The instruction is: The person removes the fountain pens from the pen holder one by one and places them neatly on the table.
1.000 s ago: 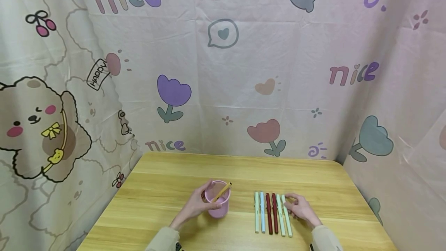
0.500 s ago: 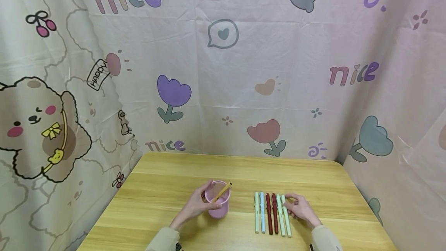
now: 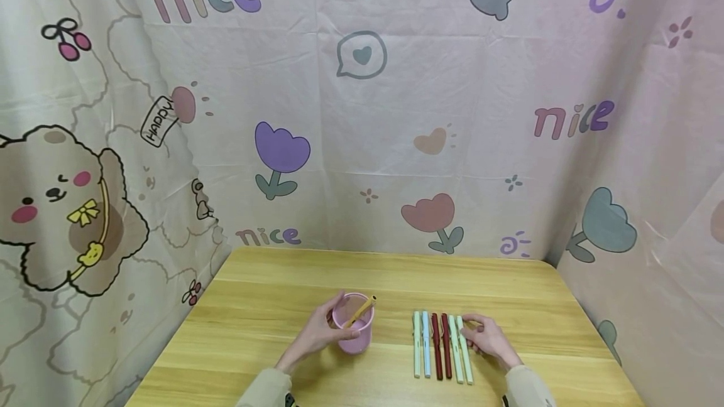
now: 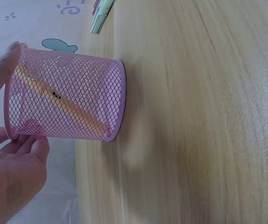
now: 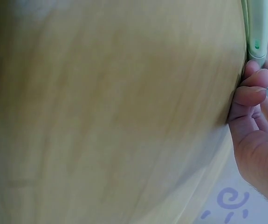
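My left hand (image 3: 323,330) holds a pink mesh pen holder (image 3: 355,344) near its rim, thumb and fingers on opposite sides. The holder stands upright on the table. Inside it a yellow pen (image 4: 68,103) leans slantwise, its end poking out over the rim. To the right lies a row of pens: light green (image 3: 416,344), light blue (image 3: 427,344), two dark red pens (image 3: 437,347), then two more light green ones. My right hand (image 3: 489,338) pinches the upper end of the rightmost light green pen (image 3: 466,357), which lies on the table; other fingers curl beneath the hand.
The wooden table (image 3: 294,275) reaches back to a printed curtain (image 3: 362,143), which also closes off both sides. Bare tabletop lies between the pen holder and the row of pens.
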Available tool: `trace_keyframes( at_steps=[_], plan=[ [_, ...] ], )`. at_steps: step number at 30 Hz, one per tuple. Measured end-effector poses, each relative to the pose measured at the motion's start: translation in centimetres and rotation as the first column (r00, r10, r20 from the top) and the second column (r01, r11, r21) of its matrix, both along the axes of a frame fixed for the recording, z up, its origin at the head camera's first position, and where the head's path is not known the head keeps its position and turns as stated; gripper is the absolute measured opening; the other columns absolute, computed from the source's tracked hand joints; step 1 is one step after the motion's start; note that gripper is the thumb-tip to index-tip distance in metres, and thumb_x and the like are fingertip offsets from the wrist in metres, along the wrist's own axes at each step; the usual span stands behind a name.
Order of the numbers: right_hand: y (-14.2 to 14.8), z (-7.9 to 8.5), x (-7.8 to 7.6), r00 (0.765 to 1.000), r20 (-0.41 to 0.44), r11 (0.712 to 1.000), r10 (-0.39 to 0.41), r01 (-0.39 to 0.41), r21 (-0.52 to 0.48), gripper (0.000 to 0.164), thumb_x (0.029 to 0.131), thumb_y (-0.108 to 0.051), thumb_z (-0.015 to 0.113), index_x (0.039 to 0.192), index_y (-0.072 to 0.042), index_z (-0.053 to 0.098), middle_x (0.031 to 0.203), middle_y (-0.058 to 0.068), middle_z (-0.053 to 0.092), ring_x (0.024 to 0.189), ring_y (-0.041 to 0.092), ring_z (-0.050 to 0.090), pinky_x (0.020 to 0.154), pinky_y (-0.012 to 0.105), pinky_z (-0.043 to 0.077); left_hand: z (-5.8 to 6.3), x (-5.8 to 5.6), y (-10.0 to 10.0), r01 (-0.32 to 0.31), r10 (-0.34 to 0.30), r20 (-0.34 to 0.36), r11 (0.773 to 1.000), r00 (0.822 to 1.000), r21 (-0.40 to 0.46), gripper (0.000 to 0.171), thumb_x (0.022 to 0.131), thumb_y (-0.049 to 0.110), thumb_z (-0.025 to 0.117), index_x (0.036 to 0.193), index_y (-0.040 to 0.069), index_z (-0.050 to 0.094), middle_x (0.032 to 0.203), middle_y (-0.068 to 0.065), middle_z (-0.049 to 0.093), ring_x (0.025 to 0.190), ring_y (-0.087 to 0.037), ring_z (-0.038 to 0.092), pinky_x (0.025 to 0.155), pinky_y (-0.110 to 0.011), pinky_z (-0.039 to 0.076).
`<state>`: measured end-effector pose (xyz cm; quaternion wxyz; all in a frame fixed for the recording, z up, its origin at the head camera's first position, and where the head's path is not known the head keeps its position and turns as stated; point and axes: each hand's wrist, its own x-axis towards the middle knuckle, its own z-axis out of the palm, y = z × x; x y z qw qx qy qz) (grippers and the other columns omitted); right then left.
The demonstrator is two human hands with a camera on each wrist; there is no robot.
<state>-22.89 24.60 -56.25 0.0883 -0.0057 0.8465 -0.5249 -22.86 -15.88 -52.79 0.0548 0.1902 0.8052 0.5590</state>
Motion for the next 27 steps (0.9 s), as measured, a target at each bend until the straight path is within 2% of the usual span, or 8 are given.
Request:
trace_keyframes(
  at_steps=[13, 27],
  plan=[
    [-0.17, 0.11, 0.06, 1.000, 0.006, 1.000, -0.007, 0.007, 0.005, 0.053, 0.095, -0.007, 0.062, 0.139, 0.016, 0.044, 0.068, 0.005, 0.062, 0.055, 0.010, 0.052, 0.048, 0.018, 0.048, 0.03, 0.10, 0.00, -0.012, 0.012, -0.003, 1.000, 1.000, -0.002, 0.106, 0.078, 0.018, 0.086, 0.152, -0.015, 0.020, 0.153, -0.037, 0.037, 0.140, -0.053, 0.041, 0.118, -0.059, 0.036],
    [-0.77, 0.00, 0.00, 0.995, -0.006, 0.993, -0.104, 0.104, 0.061, 0.049, 0.093, -0.006, 0.065, 0.136, 0.011, 0.051, 0.067, 0.007, 0.062, 0.054, 0.013, 0.051, 0.046, 0.020, 0.047, 0.22, 0.19, 0.04, -0.030, 0.030, -0.001, 0.999, 1.000, -0.021, 0.105, 0.077, 0.019, 0.087, 0.153, -0.013, 0.022, 0.154, -0.035, 0.038, 0.139, -0.051, 0.044, 0.117, -0.057, 0.039]
  ],
)
